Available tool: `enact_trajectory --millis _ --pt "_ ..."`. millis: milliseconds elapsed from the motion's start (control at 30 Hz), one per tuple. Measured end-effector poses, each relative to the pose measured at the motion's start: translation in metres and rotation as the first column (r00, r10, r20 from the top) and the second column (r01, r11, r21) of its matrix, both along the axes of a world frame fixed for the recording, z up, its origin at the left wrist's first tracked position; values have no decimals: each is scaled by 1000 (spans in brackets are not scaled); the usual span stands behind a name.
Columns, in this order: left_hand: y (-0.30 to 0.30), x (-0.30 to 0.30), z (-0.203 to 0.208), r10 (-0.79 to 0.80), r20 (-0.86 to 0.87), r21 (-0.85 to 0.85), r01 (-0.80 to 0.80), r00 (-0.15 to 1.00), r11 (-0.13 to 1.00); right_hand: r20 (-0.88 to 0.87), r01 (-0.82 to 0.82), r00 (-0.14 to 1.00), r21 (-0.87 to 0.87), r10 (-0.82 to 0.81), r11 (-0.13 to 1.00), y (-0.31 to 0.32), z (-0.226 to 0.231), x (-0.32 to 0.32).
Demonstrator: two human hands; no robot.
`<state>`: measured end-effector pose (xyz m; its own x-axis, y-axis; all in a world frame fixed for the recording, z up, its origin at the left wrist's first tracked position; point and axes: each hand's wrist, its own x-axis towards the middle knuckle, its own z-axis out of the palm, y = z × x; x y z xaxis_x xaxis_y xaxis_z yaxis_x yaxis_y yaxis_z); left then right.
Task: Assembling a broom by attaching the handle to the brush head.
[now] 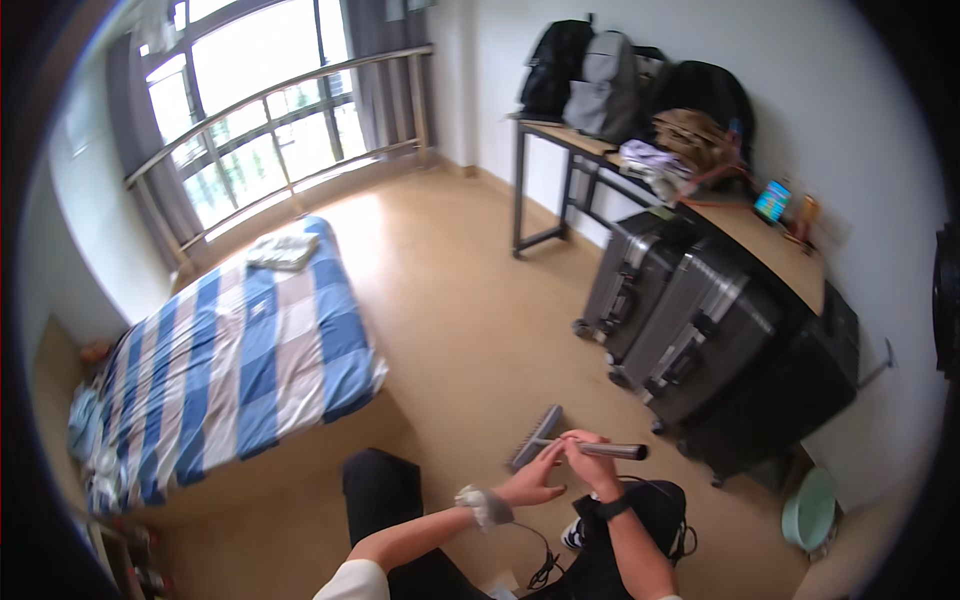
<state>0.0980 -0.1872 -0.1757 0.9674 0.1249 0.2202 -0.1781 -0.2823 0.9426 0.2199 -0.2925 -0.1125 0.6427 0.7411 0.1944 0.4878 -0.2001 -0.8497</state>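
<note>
My right hand (592, 464) is closed around the dark metallic handle of a floor brush (620, 451), whose round end sticks out to the right of my fist. The brush's grey, narrow head (536, 436) rests at a slant on the floor just beyond my hands. My left hand (530, 482) reaches the handle with stretched fingers beside my right hand, its thumb apart; where the fingertips touch is partly hidden. A pale band wraps my left wrist, a black one my right. A black cable (545, 565) hangs between my forearms.
On the left stands a bed (240, 350) with a checked blue sheet. Black suitcases (690, 320) line the right side, before a desk (770, 240) carrying bags and clothes. A green basin (808, 508) sits at the lower right. A railing (290, 85) crosses the window.
</note>
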Motion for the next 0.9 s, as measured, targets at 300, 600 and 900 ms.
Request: enact_trajectory --millis 300,600,900 --pt "7 -35 30 310 -70 343 -269 948 900 -525 -97 835 156 166 983 31 0 -13" --pt "12 -37 23 315 -82 363 -266 946 893 -411 -72 908 43 83 996 58 -25 -32" --pt "17 -41 17 307 -25 181 -297 951 937 -359 -68 932 -37 50 997 66 -55 -36"
